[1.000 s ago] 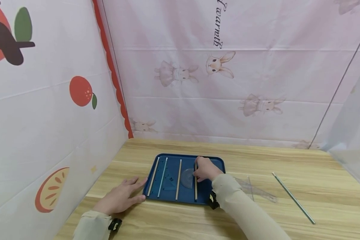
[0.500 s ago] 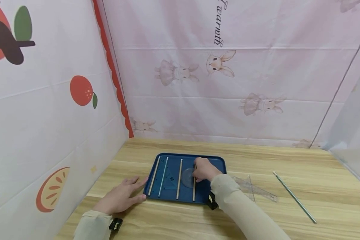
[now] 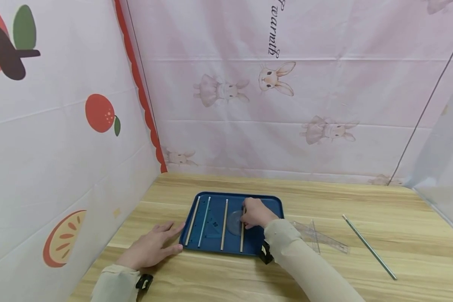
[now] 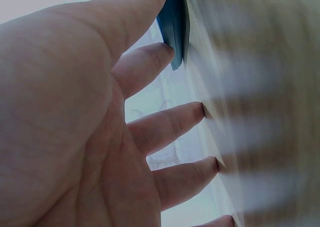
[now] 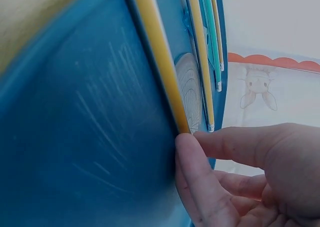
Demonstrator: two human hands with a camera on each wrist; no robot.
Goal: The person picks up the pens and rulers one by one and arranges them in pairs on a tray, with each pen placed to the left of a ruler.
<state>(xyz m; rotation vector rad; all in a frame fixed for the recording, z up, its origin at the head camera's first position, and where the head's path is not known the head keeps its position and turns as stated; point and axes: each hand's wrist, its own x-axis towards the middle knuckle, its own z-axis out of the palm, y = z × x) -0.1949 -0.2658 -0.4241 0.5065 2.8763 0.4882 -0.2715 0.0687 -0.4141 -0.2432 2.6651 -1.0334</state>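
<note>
My right hand (image 3: 258,213) pinches the eraser-end part of a yellow pencil (image 5: 160,52) between thumb and fingers. The pencil lies front to back on a blue tray (image 3: 253,244), just right of a clear protractor (image 3: 233,222). Left of that lie another yellow pencil (image 3: 224,226), a blue set square (image 3: 212,230), a teal pencil (image 3: 204,222) and a further yellow pencil (image 3: 192,221) at the left rim. With fingers spread, my left hand (image 3: 149,249) rests on the table, its thumb and index finger touching the tray's left edge (image 4: 175,32).
Right of the tray, clear rulers (image 3: 326,239) overlap on the wooden table (image 3: 211,281), partly behind the right sleeve. A green pencil (image 3: 370,247) lies slanted farther right. Printed cloth walls (image 3: 287,151) stand behind and at the sides.
My right hand has shifted the pinched pencil slightly left, with its near end closer to the protractor. My left hand stays at the tray's edge.
</note>
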